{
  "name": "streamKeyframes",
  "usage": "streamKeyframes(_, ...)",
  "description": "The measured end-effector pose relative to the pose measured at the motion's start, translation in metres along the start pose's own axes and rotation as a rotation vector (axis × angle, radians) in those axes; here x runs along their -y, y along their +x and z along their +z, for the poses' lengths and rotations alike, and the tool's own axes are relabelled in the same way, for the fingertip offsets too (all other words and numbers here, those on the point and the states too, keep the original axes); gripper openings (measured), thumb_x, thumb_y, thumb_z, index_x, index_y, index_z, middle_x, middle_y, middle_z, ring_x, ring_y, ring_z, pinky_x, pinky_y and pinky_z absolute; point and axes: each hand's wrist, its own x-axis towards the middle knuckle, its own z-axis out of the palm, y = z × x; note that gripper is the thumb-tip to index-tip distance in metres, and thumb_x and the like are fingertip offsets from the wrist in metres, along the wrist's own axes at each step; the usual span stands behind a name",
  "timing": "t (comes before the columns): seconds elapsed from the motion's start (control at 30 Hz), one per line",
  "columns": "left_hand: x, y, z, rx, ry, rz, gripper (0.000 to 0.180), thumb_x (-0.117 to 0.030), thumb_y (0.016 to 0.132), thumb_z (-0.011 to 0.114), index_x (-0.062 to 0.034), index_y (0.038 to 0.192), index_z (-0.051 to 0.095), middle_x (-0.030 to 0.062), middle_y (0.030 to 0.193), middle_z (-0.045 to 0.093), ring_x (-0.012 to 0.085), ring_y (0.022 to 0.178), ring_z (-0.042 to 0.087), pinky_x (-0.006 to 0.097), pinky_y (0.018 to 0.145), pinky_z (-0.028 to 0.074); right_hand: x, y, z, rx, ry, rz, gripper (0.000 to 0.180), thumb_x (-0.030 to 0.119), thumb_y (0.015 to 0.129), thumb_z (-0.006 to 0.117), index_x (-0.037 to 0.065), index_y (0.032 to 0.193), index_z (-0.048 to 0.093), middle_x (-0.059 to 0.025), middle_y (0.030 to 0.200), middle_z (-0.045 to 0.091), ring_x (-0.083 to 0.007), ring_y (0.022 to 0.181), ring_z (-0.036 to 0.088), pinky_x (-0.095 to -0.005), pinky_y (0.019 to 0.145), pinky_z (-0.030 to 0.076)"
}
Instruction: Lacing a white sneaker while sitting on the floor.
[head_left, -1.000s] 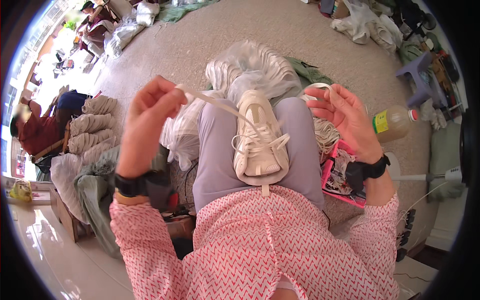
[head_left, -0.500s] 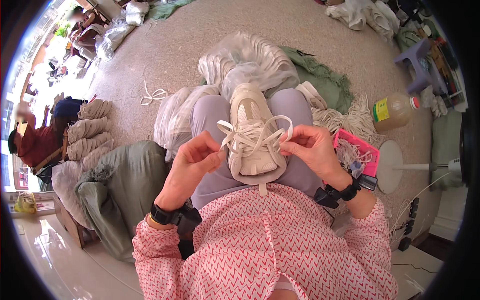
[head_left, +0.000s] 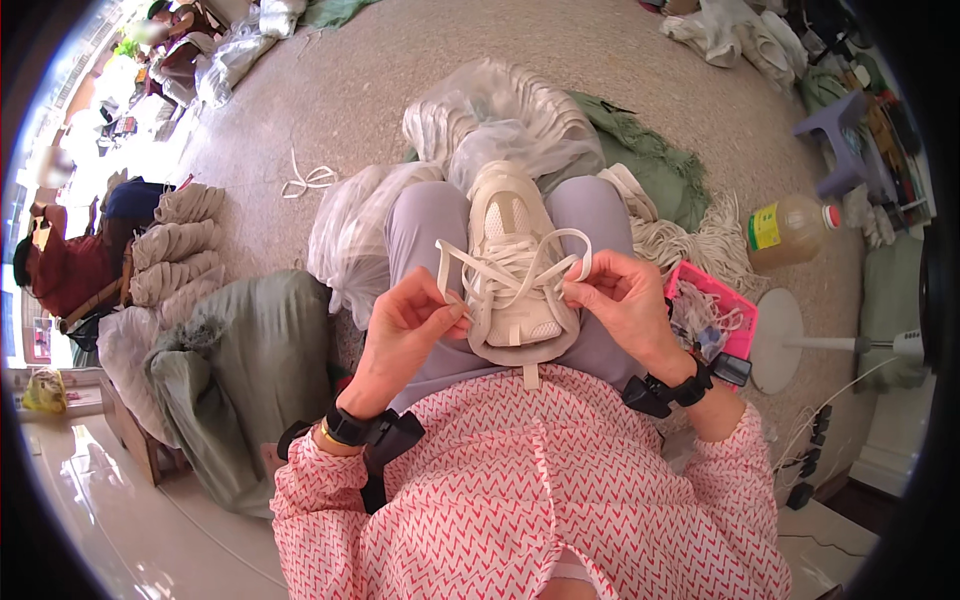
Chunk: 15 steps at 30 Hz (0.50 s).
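Observation:
A cream lace-up sneaker (head_left: 503,222) rests between my knees, toe pointing away from me and heel tab toward my body. White shoelaces (head_left: 513,274) criss-cross over its tongue. On the left side of the shoe, my left hand (head_left: 408,328) pinches one lace end, its thumb and forefinger closed close to the collar. The other lace arches out to the right and down into my right hand (head_left: 622,302), whose thumb and forefinger are closed on it beside the eyelets. The exact lace tips are hidden by the fingers.
Clear plastic bags of shoe parts (head_left: 500,110) lie beyond my knees. To the right are a bundle of white laces (head_left: 700,245), a pink basket (head_left: 735,308) and a jug (head_left: 792,228). At left stand a grey-green sack (head_left: 255,375) and stacked shoe parts (head_left: 180,250). Other people sit farther left.
My left hand has moved right, nearer the shoe, and its lace now drops more steeply to the fingers. The right hand keeps almost the same place, still pinching its lace.

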Motion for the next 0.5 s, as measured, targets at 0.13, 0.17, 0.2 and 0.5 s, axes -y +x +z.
streamKeyframes(0.13,-0.001,-0.002,0.001,-0.018,0.022,-0.037,0.007,-0.001,0.101,0.067,0.0002,0.106,0.061,0.0056,0.097,0.070,0.0119,0.090,0.072,0.026,0.081,0.061,0.008,-0.003,0.004,0.021,-0.319,-0.153,0.011,-0.001,0.092,0.075,-0.001,0.103,0.073,-0.0032,0.093,0.076,-0.0056,0.080,0.069,-0.0228,0.076,0.058)
streamKeyframes(0.17,0.000,-0.002,-0.001,-0.027,0.018,-0.037,0.007,-0.001,0.101,0.067,0.0002,0.106,0.061,0.0056,0.097,0.070,0.0119,0.090,0.072,0.026,0.081,0.061,0.017,-0.003,0.005,0.036,-0.422,-0.175,0.012,-0.001,0.091,0.076,-0.001,0.103,0.073,-0.0031,0.093,0.076,-0.0057,0.081,0.070,-0.0230,0.077,0.059)
streamKeyframes(0.2,0.000,-0.002,-0.002,-0.015,0.032,-0.026,0.009,-0.001,0.101,0.067,0.0005,0.109,0.063,0.0057,0.099,0.070,0.0125,0.091,0.072,0.027,0.082,0.061,0.022,-0.003,0.007,0.050,-0.524,-0.199,0.013,-0.001,0.090,0.077,0.000,0.103,0.073,-0.0029,0.092,0.077,-0.0058,0.082,0.071,-0.0232,0.078,0.059)
streamKeyframes(0.5,0.005,0.003,0.008,-0.070,0.010,0.051,0.010,0.007,0.096,0.065,0.0038,0.106,0.063,0.0078,0.095,0.070,0.0117,0.088,0.072,0.026,0.079,0.060,0.010,-0.008,0.004,-0.039,-0.303,-0.072,0.010,-0.001,0.092,0.075,-0.003,0.101,0.070,-0.0060,0.099,0.076,-0.0091,0.086,0.072,-0.0252,0.080,0.059)
